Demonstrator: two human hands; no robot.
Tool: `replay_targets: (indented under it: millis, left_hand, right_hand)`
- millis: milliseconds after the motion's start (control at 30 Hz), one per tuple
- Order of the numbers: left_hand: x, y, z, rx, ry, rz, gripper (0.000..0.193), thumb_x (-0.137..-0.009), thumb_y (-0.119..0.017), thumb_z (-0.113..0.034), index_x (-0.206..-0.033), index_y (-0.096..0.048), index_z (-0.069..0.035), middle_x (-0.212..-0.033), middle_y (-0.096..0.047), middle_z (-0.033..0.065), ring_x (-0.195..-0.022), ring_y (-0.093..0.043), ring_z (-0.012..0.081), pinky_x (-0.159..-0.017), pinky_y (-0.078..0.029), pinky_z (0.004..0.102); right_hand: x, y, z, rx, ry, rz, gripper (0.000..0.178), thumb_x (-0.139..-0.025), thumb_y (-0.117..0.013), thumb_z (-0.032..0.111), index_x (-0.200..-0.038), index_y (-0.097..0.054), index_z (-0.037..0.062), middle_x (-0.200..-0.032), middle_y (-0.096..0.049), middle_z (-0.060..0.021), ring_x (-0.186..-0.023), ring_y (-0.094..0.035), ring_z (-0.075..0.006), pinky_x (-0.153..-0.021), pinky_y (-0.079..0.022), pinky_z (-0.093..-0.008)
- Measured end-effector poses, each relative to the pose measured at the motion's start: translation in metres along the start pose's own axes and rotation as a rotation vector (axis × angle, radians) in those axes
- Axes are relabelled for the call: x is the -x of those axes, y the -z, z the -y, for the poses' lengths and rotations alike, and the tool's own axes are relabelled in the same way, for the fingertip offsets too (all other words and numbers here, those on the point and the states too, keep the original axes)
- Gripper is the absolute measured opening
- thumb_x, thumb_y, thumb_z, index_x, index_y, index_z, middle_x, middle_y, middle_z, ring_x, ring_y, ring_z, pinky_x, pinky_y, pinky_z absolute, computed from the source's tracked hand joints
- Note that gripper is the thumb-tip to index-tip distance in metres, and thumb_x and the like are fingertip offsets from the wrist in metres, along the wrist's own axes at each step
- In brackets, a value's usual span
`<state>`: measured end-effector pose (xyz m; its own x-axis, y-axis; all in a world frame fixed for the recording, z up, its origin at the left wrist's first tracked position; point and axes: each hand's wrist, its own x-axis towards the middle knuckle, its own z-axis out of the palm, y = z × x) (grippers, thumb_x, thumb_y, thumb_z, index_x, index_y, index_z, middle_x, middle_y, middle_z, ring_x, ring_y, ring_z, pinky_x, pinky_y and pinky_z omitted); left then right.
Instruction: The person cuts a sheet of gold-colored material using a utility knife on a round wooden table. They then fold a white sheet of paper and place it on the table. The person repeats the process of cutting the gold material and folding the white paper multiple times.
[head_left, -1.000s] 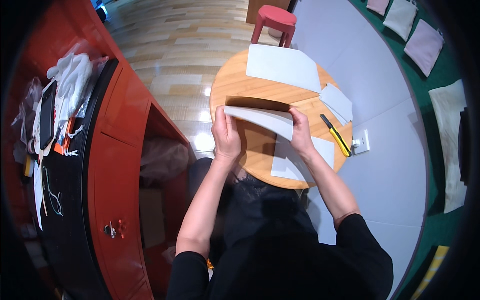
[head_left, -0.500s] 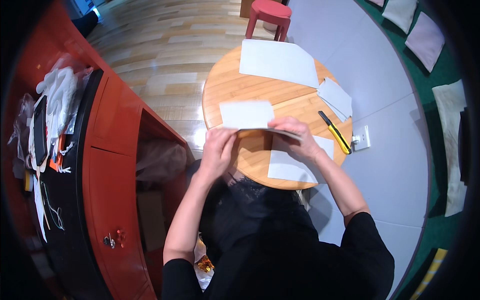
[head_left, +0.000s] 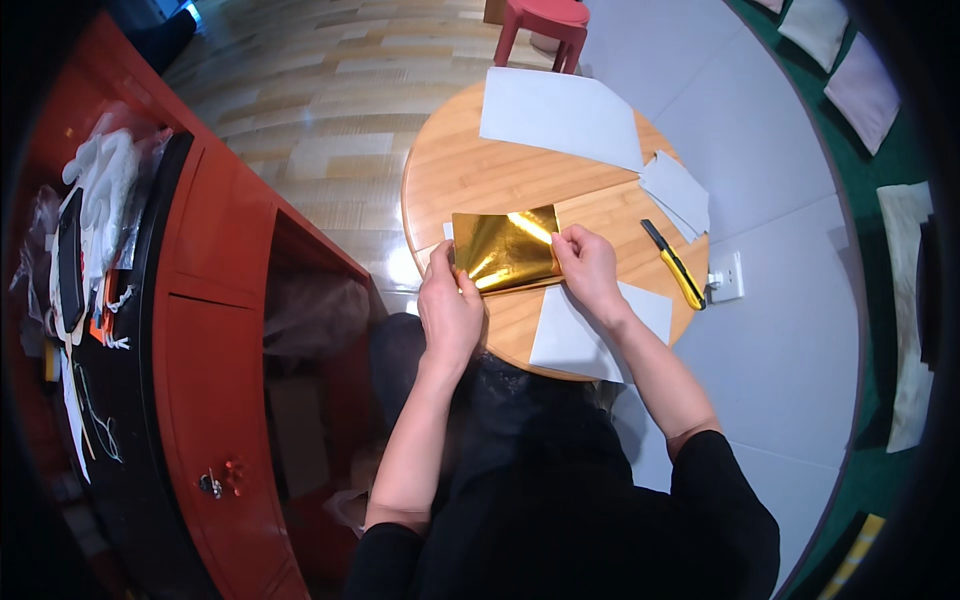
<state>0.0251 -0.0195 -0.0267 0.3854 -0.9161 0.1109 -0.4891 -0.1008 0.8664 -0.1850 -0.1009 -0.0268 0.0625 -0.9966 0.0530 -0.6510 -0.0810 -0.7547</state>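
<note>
A shiny gold foil sheet [head_left: 505,248] is held between my two hands above the near part of the round wooden table [head_left: 440,150]. My left hand [head_left: 450,308] grips its lower left corner, fingers closed round the edge. At the right edge, my right hand [head_left: 586,265] pinches the sheet between thumb and fingers. The foil looks folded or layered along its near edge. A sliver of white paper [head_left: 449,231] shows behind its left side. Under my right forearm lies a white sheet [head_left: 580,330], partly covered by the arm.
A large white sheet [head_left: 560,115] lies at the table's far side, with several smaller white pieces [head_left: 675,190] right of it. A yellow and black utility knife [head_left: 674,265] rests near the right rim. A red stool [head_left: 545,18] stands beyond; a red cabinet [head_left: 215,380] is at left.
The sheet in my hands has turned so that its gold face shows; before, only a thin edge was visible. Both hands now hold it by its left and right sides.
</note>
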Motion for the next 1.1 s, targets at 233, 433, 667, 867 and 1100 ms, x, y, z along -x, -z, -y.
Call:
replay_targets:
  millis: [233,433,667,867,1100]
  left_hand:
    - [0.003,-0.002,0.001,-0.161,-0.025,-0.003,0.042,-0.09,-0.062,-0.001,-0.131,-0.066,-0.003,-0.099,-0.061,0.0198,-0.091,-0.063,0.041,-0.085,-0.053,0.0483]
    - [0.002,-0.007,0.002,-0.281,-0.074,-0.048,0.037,-0.089,-0.064,-0.006,-0.125,-0.071,-0.003,-0.103,-0.063,0.0186,-0.089,-0.068,0.038,-0.08,-0.056,0.0468]
    - [0.006,-0.01,0.005,-0.288,-0.096,-0.031,0.038,-0.088,-0.064,-0.003,-0.126,-0.07,0.0,-0.1,-0.061,0.0179,-0.087,-0.067,0.038,-0.079,-0.056,0.0481]
    - [0.009,-0.011,0.003,-0.312,-0.114,-0.032,0.04,-0.086,-0.065,-0.001,-0.126,-0.07,0.002,-0.1,-0.059,0.017,-0.087,-0.065,0.0366,-0.081,-0.054,0.0472]
    - [0.009,-0.015,0.007,-0.315,-0.123,-0.054,0.04,-0.086,-0.066,0.0,-0.125,-0.069,0.002,-0.099,-0.059,0.0166,-0.088,-0.064,0.0366,-0.08,-0.054,0.0471]
  right_hand:
    - [-0.005,-0.006,0.021,0.175,-0.043,-0.002,0.019,-0.095,-0.071,0.025,-0.088,-0.068,0.0066,-0.068,-0.069,-0.0062,-0.066,-0.069,-0.0269,-0.065,-0.052,-0.0408]
    - [-0.006,-0.005,0.021,0.181,-0.118,0.007,0.02,-0.093,-0.073,0.026,-0.092,-0.067,0.0073,-0.07,-0.071,-0.0046,-0.07,-0.07,-0.0258,-0.068,-0.052,-0.0403]
    - [-0.008,-0.007,0.028,0.39,-0.017,-0.05,0.034,-0.091,-0.076,0.027,-0.112,-0.066,0.0031,-0.103,-0.071,-0.0111,-0.087,-0.07,-0.0284,-0.08,-0.054,-0.0417]
    - [-0.025,-0.011,0.028,0.183,-0.104,-0.022,0.045,-0.09,-0.078,0.024,-0.119,-0.064,-0.0068,-0.113,-0.068,-0.0188,-0.093,-0.07,-0.026,-0.086,-0.056,-0.0395]
    - [-0.043,-0.006,0.041,-0.406,-0.437,0.14,0.03,-0.095,-0.076,0.023,-0.103,-0.068,-0.0052,-0.082,-0.07,-0.0072,-0.067,-0.065,-0.0109,-0.053,-0.05,-0.0286]
